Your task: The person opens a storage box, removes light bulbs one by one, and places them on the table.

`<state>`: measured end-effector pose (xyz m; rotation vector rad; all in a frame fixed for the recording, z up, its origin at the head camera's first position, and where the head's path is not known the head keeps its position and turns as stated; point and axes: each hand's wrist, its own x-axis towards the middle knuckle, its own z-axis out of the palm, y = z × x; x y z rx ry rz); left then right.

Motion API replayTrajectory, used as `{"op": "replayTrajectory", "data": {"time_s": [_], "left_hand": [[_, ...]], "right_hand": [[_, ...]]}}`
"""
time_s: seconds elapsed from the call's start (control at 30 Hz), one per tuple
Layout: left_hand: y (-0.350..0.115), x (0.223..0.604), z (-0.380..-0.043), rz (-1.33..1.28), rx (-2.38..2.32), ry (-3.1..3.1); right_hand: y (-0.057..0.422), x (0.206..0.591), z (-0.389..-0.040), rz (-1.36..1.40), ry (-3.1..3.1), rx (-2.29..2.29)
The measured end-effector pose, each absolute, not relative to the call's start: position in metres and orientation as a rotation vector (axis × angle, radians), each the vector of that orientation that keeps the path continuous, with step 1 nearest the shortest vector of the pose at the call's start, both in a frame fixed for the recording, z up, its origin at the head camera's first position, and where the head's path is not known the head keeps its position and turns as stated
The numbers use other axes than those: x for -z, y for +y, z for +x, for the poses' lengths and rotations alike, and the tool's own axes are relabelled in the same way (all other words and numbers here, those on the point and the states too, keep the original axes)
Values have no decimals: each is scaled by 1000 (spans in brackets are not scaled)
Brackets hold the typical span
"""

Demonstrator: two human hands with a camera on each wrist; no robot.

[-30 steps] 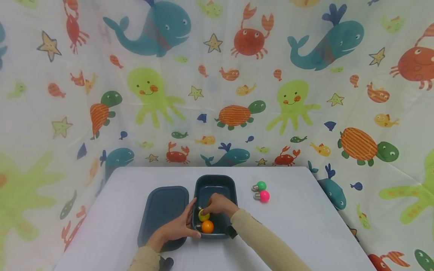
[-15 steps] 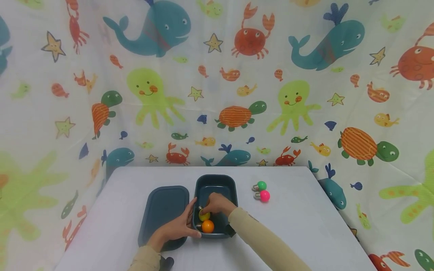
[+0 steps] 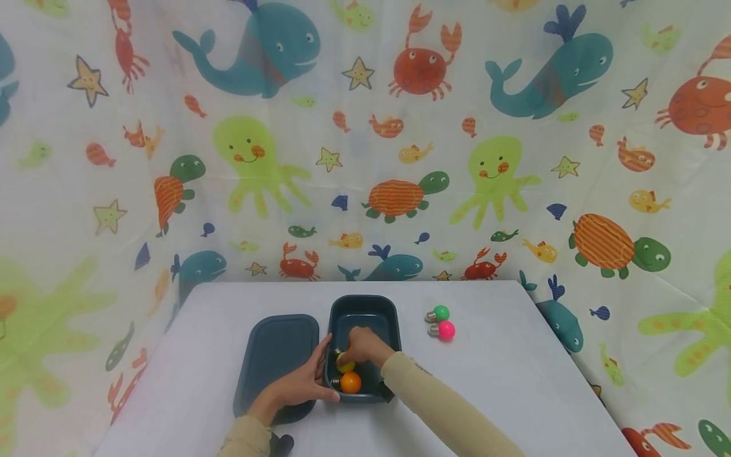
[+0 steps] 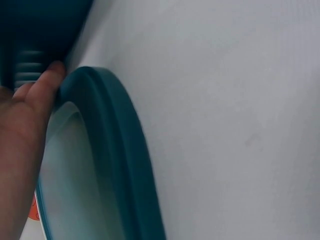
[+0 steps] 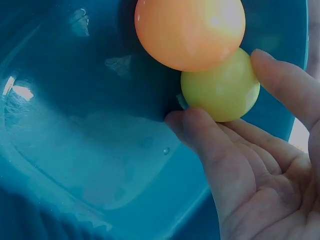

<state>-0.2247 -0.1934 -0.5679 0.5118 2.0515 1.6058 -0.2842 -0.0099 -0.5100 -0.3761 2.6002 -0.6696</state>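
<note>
In the head view, a deep dark teal container (image 3: 363,304) stands on the table with two light bulbs at its near left. My right hand (image 3: 367,346) reaches inside and pinches the yellow light bulb (image 3: 346,363) between thumb and fingers. The right wrist view shows the thumb and fingertips on either side of the yellow bulb (image 5: 220,92), right beside the orange light bulb (image 5: 190,30). In the head view the orange bulb (image 3: 351,382) lies nearer the front wall. My left hand (image 3: 297,383) rests along the container's left side, fingers extended, thumb at the near left corner.
A flat dark teal lid (image 3: 276,355) lies left of the container, partly under my left hand and forearm. A green light bulb (image 3: 441,313) and a pink light bulb (image 3: 447,331) lie on the white table (image 3: 491,381) to the right. A patterned curtain (image 3: 365,152) hangs behind.
</note>
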Motion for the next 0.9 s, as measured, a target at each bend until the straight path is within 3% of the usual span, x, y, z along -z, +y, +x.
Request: {"op": "replayTrajectory", "data": {"time_s": [0.9], "left_hand": [[-191,566,-222,455,-1574,2115]], "right_hand": [[35,492,-307,-489,2741,969]]}}
